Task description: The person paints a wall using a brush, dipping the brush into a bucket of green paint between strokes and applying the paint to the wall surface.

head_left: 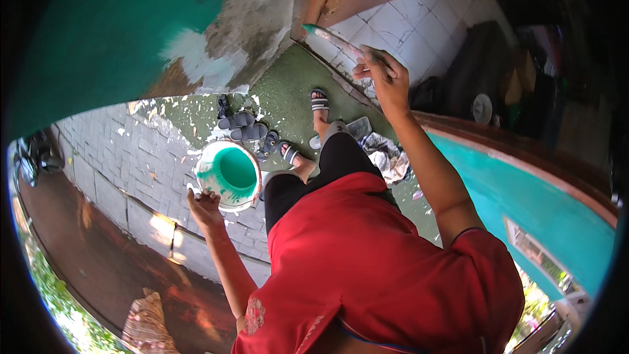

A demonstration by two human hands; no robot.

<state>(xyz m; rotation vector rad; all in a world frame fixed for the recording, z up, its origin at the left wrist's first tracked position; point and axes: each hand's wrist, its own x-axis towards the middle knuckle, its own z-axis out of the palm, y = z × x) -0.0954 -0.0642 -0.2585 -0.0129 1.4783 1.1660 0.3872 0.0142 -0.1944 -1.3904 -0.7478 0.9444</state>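
Observation:
My right hand (388, 77) is raised toward the wooden door frame, its fingers closed around the handle of a slim paintbrush (335, 40). The brush's tip is green and points left, close to the frame's lower part. Lower on the left, my left hand (206, 208) grips the rim of a white bucket (208, 182). Inside the bucket is turquoise-green paint (237, 168), and more of it is smeared along the inner wall. Beside the brush, the wall corner (252, 19) shows bare grey and white patches below the green paint.
Several dark sandals (237, 120) lie on the green floor (288, 82) by the bucket. Crumpled cloths (386, 157) sit right of my feet. A white-tiled room (419, 19) opens beyond the doorway. Grey paving (137, 157) runs along the left, with a brown surface (98, 223) beyond it.

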